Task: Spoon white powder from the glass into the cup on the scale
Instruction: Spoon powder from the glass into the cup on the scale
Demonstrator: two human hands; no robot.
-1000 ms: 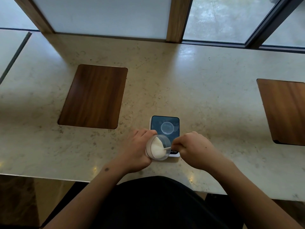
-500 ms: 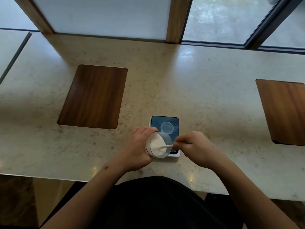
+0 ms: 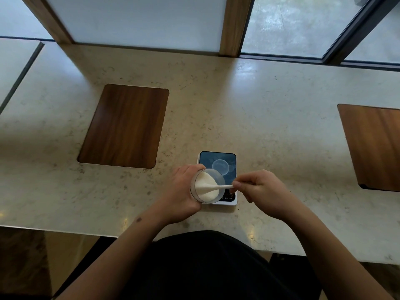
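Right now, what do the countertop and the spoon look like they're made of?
Countertop: polished stone or a stone look-alike, beige, speckled and veined, glossy with window reflections. Spoon: probably white plastic, matte and thin; I can't be sure.

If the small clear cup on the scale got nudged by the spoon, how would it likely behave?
The cup looks thin, clear and empty, so it is probably very light and would slide easily on the scale, whose top looks smooth. It appears low and wide, so tipping seems less likely than skidding. Neither hand steadies it: the left hand holds the glass, the right hand the spoon.
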